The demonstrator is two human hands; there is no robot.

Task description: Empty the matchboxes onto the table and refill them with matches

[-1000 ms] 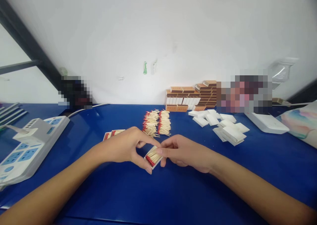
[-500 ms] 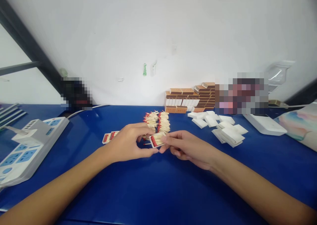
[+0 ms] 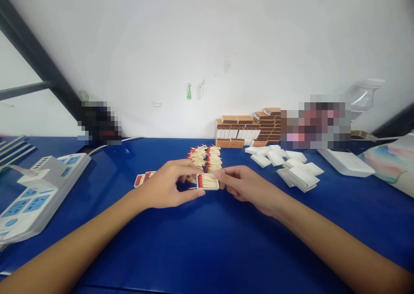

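A small white matchbox tray, filled with red-headed matches, is held level just above or on the blue table between my hands. My left hand grips its left end, thumb on the near side and fingers on the far side. At the right end, my right hand pinches the tray between thumb and fingers. Loose matches lie in two heaped rows right behind it. Another filled tray stands partly hidden behind my left hand.
Stacked brown matchbox sleeves stand against the wall. White empty-looking trays lie scattered to the right, near a white box. A power strip with a plug occupies the left side of the blue table.
The filled tray has turned from tilted to level and shifted slightly right. My right fingers have moved from over the matches to its right end.
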